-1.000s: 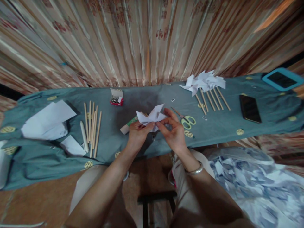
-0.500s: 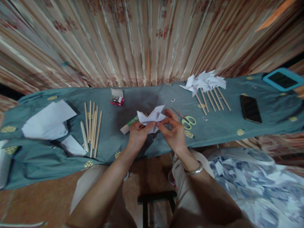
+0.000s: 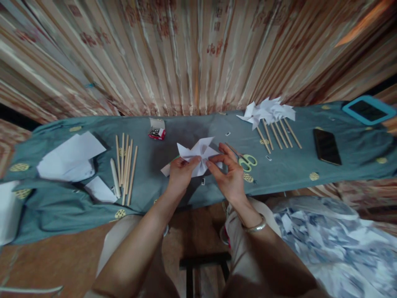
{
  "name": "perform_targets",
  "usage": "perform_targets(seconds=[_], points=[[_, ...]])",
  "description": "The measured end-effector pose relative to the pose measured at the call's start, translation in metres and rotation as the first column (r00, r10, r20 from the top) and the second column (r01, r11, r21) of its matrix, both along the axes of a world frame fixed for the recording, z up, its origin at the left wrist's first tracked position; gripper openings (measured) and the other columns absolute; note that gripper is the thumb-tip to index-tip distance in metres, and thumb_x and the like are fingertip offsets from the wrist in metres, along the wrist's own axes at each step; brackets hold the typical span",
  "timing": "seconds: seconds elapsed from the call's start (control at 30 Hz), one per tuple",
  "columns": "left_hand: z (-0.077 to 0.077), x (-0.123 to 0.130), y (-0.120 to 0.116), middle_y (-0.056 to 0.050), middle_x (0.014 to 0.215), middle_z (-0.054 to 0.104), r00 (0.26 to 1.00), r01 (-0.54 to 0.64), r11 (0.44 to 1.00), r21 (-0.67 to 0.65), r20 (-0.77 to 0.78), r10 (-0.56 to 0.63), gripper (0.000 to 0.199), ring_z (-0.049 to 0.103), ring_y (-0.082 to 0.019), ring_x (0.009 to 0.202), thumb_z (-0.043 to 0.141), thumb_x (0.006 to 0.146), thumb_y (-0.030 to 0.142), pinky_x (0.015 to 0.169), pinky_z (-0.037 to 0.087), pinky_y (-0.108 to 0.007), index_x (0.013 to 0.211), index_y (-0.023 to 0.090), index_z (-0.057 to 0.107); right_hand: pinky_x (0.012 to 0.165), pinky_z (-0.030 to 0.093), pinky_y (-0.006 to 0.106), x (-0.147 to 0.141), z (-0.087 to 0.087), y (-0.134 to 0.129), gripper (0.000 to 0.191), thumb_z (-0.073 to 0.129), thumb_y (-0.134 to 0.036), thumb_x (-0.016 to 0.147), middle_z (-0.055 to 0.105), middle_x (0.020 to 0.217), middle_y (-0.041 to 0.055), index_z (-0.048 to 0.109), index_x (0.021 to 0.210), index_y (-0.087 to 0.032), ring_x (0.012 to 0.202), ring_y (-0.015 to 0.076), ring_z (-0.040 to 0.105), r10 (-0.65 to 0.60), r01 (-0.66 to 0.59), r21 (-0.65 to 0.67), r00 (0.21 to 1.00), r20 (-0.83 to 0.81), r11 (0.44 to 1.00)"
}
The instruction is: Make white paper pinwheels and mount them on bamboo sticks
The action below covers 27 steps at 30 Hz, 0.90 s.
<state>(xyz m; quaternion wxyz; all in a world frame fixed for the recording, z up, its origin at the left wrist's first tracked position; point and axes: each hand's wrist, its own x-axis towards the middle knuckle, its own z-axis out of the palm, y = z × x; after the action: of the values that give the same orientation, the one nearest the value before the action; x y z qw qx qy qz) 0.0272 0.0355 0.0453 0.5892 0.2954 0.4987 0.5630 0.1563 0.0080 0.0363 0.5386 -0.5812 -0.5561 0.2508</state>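
A white paper pinwheel [image 3: 201, 150] with folded points is held up over the middle of the cloth-covered table. My left hand [image 3: 181, 174] is closed on its left side, thumb pressed near the centre. My right hand [image 3: 228, 171] pinches the lower right of it between thumb and forefinger, the other fingers bent above. Behind the pinwheel a small box [image 3: 165, 170] is mostly hidden. Just right of my right hand lie scissors with green handles [image 3: 248, 162]. An opened red-and-white box of metal pins [image 3: 157, 131] sits farther back.
Finished pinwheels on sticks [image 3: 269, 114] lie at the back right, near a dark phone [image 3: 327, 145] and a blue-framed tablet [image 3: 369, 110]. Left are wooden sticks [image 3: 127, 165] and stacked white paper [image 3: 68, 157]. A bag of paper scraps [image 3: 328, 236] stands below, right.
The pinwheel has tilted so its face shows more openly, and my right fingers have shifted slightly rightward on it. The whole view has moved a little.
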Motion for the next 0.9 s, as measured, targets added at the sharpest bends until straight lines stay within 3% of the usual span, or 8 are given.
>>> perform_targets(seconds=[0.17, 0.3, 0.47, 0.57, 0.7, 0.9], points=[[0.006, -0.007, 0.001, 0.0, 0.059, 0.07, 0.995, -0.035, 0.997, -0.067, 0.089, 0.041, 0.025, 0.059, -0.011, 0.052, 0.082, 0.045, 0.029, 0.054, 0.045, -0.022, 0.061, 0.015, 0.072, 0.114, 0.037, 0.049, 0.006, 0.013, -0.007, 0.013, 0.072, -0.035, 0.082, 0.058, 0.14, 0.0092, 0.071, 0.086, -0.023, 0.13, 0.0254, 0.055, 0.029, -0.028, 0.068, 1.0, -0.009, 0.997], [0.009, -0.013, -0.002, -0.001, 0.059, 0.069, 0.996, -0.036, 0.997, -0.075, 0.078, 0.042, 0.024, 0.058, -0.011, 0.053, 0.082, 0.045, 0.03, 0.054, 0.044, -0.022, 0.06, 0.014, 0.071, 0.107, 0.044, 0.049, 0.014, 0.016, -0.006, 0.029, 0.076, -0.044, 0.077, 0.063, 0.134, 0.01, 0.071, 0.096, -0.024, 0.125, 0.0266, 0.058, 0.043, -0.044, 0.003, 0.975, -0.217, 0.999], [0.013, -0.019, -0.008, -0.001, 0.058, 0.067, 0.999, 0.023, 0.999, -0.035, -0.044, -0.025, 0.021, 0.055, -0.011, 0.052, 0.079, 0.049, 0.031, 0.052, 0.042, -0.023, 0.059, 0.014, 0.071, 0.096, 0.051, 0.042, 0.015, 0.02, 0.002, 0.05, 0.081, -0.057, 0.066, 0.076, 0.105, 0.0067, 0.071, 0.103, -0.024, 0.101, 0.0245, 0.07, 0.078, -0.249, -0.209, 0.799, -0.597, 0.946], [0.014, -0.022, -0.012, -0.001, 0.059, 0.068, 0.99, 0.102, 0.995, 0.004, -0.095, -0.101, 0.018, 0.055, -0.012, 0.054, 0.078, 0.051, 0.03, 0.054, 0.043, -0.023, 0.059, 0.014, 0.072, 0.082, 0.055, 0.035, 0.011, 0.027, 0.003, 0.055, 0.088, -0.049, 0.057, 0.078, 0.092, 0.0035, 0.07, 0.103, -0.023, 0.083, 0.0208, 0.072, 0.096, -0.366, -0.26, 0.721, -0.687, 0.894], [0.016, -0.025, -0.018, -0.001, 0.06, 0.067, 0.98, 0.168, 0.986, 0.021, -0.111, -0.165, 0.02, 0.055, -0.013, 0.055, 0.08, 0.051, 0.031, 0.054, 0.043, -0.023, 0.059, 0.015, 0.072, 0.069, 0.055, 0.029, 0.0, 0.035, -0.003, 0.059, 0.093, -0.035, 0.05, 0.077, 0.079, -0.0013, 0.068, 0.102, -0.024, 0.064, 0.0167, 0.07, 0.08, -0.419, -0.295, 0.679, -0.73, 0.859], [0.016, -0.026, -0.025, -0.001, 0.057, 0.066, 0.97, 0.226, 0.973, 0.036, -0.098, -0.222, 0.03, 0.053, -0.013, 0.054, 0.086, 0.044, 0.037, 0.051, 0.041, -0.023, 0.057, 0.015, 0.072, 0.066, 0.054, 0.031, -0.01, 0.038, -0.014, 0.066, 0.093, -0.028, 0.046, 0.076, 0.075, -0.0024, 0.065, 0.106, -0.024, 0.061, 0.0187, 0.069, 0.044, -0.372, -0.327, 0.716, -0.697, 0.868]])
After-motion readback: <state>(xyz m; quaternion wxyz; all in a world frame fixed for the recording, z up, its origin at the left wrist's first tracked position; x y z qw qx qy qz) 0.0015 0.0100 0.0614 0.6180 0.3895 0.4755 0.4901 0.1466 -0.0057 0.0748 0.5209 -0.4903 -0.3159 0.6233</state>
